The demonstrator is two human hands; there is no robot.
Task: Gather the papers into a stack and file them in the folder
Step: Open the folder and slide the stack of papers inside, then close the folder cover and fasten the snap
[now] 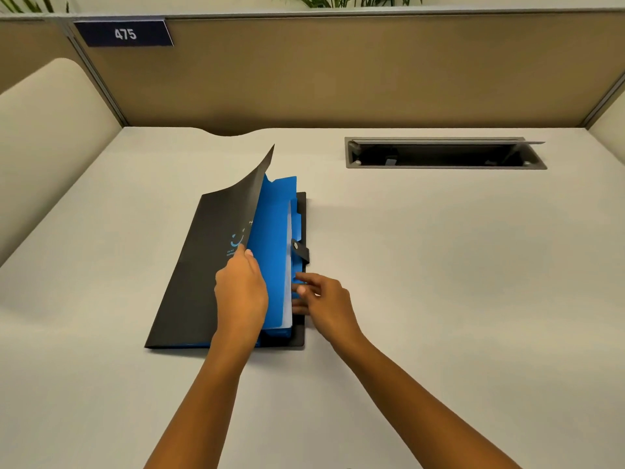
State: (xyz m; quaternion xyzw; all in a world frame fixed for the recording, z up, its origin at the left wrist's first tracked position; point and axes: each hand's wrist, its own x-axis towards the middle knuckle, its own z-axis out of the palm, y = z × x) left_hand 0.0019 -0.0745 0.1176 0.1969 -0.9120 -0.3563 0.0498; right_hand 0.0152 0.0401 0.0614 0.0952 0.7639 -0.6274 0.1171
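Note:
A black folder [189, 286] with blue inner dividers [270, 238] lies on the desk in the middle of the head view. My left hand [240, 292] pinches the front cover at its free edge and holds it lifted, half open. A thin white edge of papers [288, 299] shows between the blue dividers. My right hand [324, 301] rests at the folder's right edge, fingers spread and touching the paper edge and divider tabs. A black snap strap [300, 250] sits on the right edge just above that hand.
The light desk top [439, 265] stretches to the right and front. A recessed cable tray [443, 154] with its lid raised sits at the back right. A tan partition wall [338, 72] with a "475" sign [124, 33] closes the back.

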